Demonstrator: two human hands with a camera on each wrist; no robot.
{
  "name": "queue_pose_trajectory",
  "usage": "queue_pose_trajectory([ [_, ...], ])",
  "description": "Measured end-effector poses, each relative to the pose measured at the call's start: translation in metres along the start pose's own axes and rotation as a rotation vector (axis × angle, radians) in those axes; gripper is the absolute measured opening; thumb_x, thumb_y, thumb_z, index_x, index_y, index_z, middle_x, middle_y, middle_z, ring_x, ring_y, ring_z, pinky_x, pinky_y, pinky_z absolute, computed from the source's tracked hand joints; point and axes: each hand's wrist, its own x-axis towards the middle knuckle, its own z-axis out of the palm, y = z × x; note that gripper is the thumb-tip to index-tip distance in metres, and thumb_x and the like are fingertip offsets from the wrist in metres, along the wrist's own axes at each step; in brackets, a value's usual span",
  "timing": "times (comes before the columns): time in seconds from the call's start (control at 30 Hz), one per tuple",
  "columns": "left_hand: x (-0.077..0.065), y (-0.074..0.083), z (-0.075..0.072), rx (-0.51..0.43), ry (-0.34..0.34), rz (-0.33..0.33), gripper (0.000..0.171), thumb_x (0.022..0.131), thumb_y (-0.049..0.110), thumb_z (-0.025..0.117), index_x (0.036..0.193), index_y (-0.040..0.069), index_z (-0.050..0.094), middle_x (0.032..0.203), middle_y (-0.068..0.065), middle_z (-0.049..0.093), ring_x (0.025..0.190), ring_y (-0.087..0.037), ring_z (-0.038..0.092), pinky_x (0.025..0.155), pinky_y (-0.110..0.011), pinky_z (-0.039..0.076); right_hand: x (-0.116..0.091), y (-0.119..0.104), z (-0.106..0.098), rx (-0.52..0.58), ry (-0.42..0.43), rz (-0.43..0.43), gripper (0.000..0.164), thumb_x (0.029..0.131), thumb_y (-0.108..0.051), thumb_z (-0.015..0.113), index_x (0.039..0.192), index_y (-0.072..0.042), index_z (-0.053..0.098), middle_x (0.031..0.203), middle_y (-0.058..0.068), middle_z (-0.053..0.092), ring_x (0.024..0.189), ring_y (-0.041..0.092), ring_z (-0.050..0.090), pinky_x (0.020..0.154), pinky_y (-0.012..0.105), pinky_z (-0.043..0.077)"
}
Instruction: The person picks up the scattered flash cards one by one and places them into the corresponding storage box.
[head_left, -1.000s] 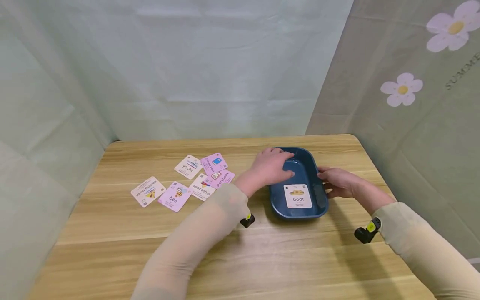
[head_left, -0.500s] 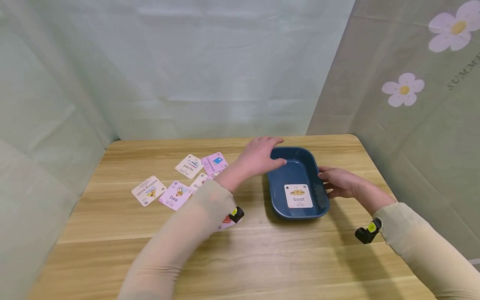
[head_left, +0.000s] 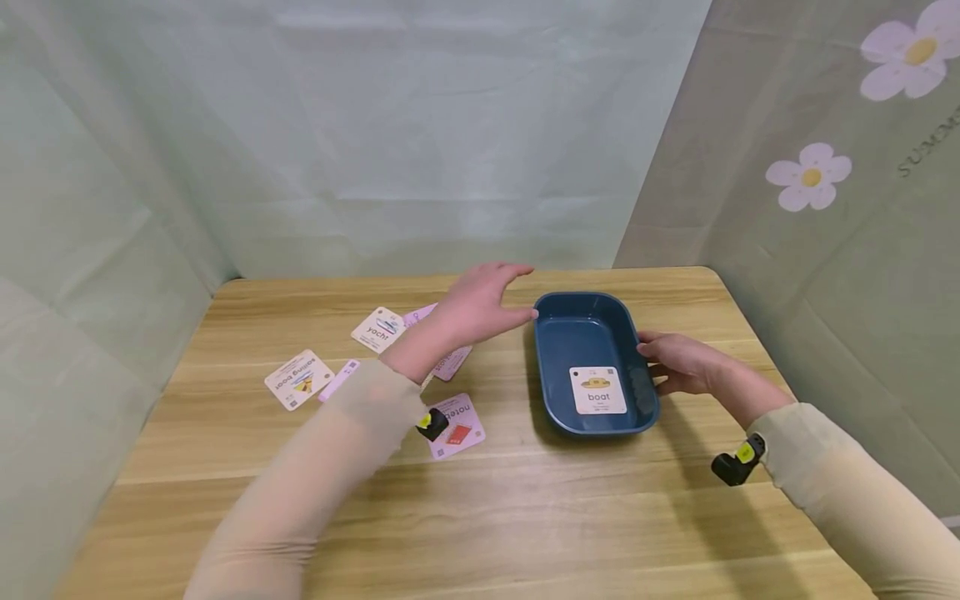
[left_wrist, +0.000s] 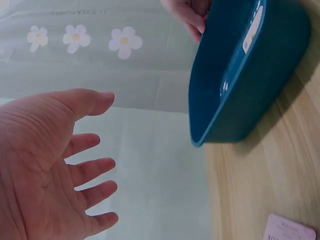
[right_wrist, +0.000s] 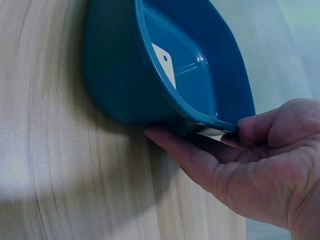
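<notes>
A deep blue plastic tray (head_left: 551,392) stands right of the table's middle, with a white card reading "boat" (head_left: 597,390) lying in it. My right hand (head_left: 682,364) holds the tray by its right side, fingers at the rim and against the outer wall. Just left of the tray my left hand (head_left: 480,304) is raised above the table; in the left wrist view its spread fingers (left_wrist: 95,170) hold nothing. Below its wrist lies a pink "notebook" card (head_left: 457,427). The left forearm partly hides other cards, including a pink one (head_left: 452,364).
A "yacht" card (head_left: 378,330) and a "sailing boat" card (head_left: 298,380) lie on the left of the wooden table (head_left: 555,517). Part of another pink card (head_left: 340,379) shows beside the left sleeve. Pale cloth (head_left: 420,150) hangs behind the table and at its sides.
My left hand has moved left from over the tray to outside its left rim, uncovering the notebook card and covering others. The right hand stays at the tray, and the boat card lies unchanged.
</notes>
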Motion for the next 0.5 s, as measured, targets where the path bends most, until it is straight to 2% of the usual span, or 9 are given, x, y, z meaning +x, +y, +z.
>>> queue_pose_trajectory([
  [0.27, -0.019, -0.016, -0.013, -0.002, 0.027, -0.004, 0.071, 0.097, 0.045, 0.067, 0.157, 0.015, 0.041, 0.158, -0.007, 0.042, 0.147, -0.032, 0.034, 0.117, -0.048, 0.029, 0.002, 0.000, 0.001, -0.001, -0.007, -0.006, 0.058, 0.112, -0.014, 0.026, 0.163, -0.004, 0.001, 0.162, 0.032, 0.013, 0.144, 0.050, 0.024, 0.107, 0.066, 0.037],
  [0.5, -0.033, -0.025, -0.021, -0.003, 0.032, -0.034, 0.068, 0.097, 0.045, 0.068, 0.155, 0.019, 0.044, 0.158, -0.006, 0.042, 0.147, -0.033, 0.032, 0.116, -0.052, 0.030, 0.002, 0.000, 0.000, 0.000, -0.013, -0.003, 0.058, 0.112, -0.014, 0.026, 0.163, -0.004, 0.001, 0.163, 0.032, 0.012, 0.144, 0.050, 0.024, 0.107, 0.066, 0.037],
])
